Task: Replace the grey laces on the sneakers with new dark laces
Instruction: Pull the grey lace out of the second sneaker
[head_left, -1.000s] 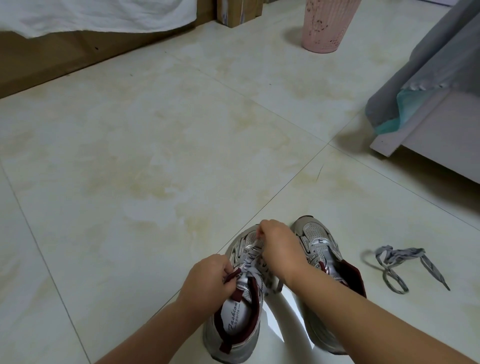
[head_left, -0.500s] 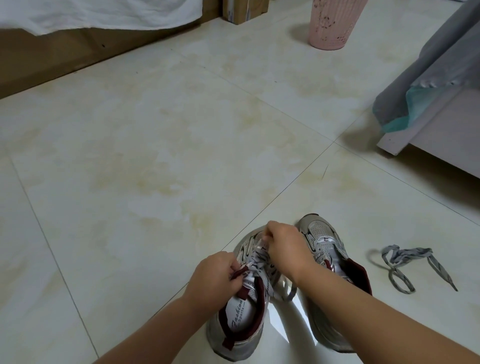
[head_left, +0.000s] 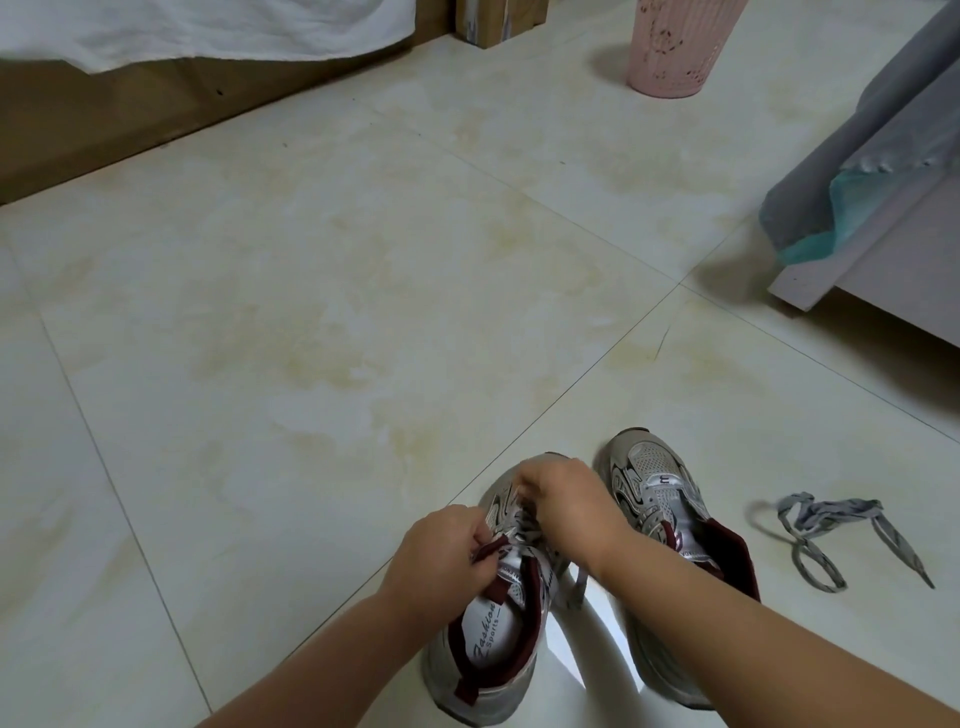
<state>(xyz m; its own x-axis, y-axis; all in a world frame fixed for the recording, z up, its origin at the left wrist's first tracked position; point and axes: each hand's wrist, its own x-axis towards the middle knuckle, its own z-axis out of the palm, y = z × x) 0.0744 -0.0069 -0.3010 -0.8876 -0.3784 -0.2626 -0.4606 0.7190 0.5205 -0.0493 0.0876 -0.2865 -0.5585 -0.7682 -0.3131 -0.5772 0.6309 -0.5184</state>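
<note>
Two grey sneakers with maroon lining stand side by side on the floor tiles, toes pointing away. The left sneaker (head_left: 493, 639) still carries a grey lace (head_left: 574, 592), one end of it dangling off its right side. My left hand (head_left: 441, 561) pinches the maroon tongue tab of this shoe. My right hand (head_left: 566, 506) is over its eyelets, fingers curled on the lace near the toe. The right sneaker (head_left: 660, 499) has no lace in it. A loose grey lace (head_left: 826, 530) lies tangled on the floor to its right.
A pink wastebasket (head_left: 675, 47) stands at the far top. A wooden bed frame (head_left: 104, 130) with a white sheet runs along the top left. A grey furniture base (head_left: 883, 260) draped with grey and teal cloth juts in from the right.
Both hands stay on the left sneaker; the right hand has shifted slightly along the lacing and the lace end now hangs further down beside the shoe. The camera has tilted a little.
</note>
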